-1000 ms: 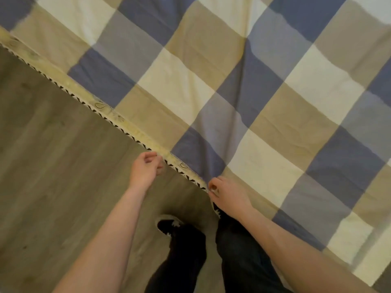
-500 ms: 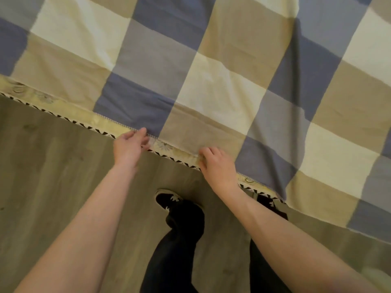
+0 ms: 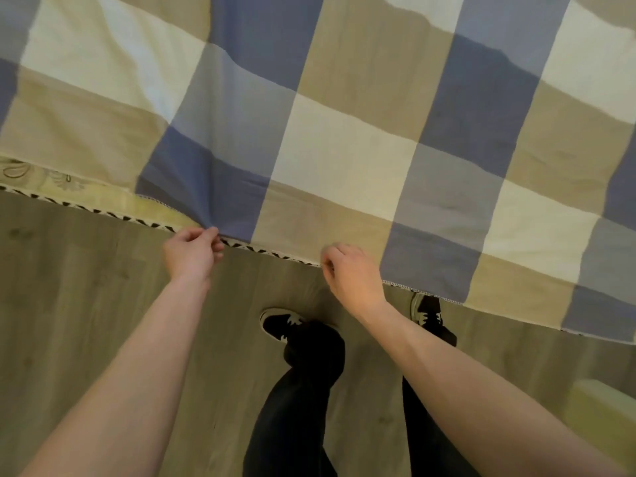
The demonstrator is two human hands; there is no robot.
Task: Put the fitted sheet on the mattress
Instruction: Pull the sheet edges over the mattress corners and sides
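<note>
A checked sheet (image 3: 344, 149) in blue, grey, tan and cream squares covers the top of the mattress (image 3: 86, 197), whose yellowish patterned side with a black-and-white trim shows at the left. My left hand (image 3: 192, 253) pinches the sheet's hem at a blue square, where the cloth puckers. A little to the right, my right hand (image 3: 351, 273) is closed on the hem at the mattress edge. Right of my right hand the sheet hangs over the edge.
Grey-brown wooden floor (image 3: 86, 304) lies in front of the bed. My legs in dark trousers and black-and-white shoes (image 3: 282, 325) stand close to the mattress. A pale yellowish object (image 3: 605, 407) shows at the lower right corner.
The view has swung so the mattress edge runs more level. Both hands have slid along the hem, and the left has closed into a pinch on the blue square.
</note>
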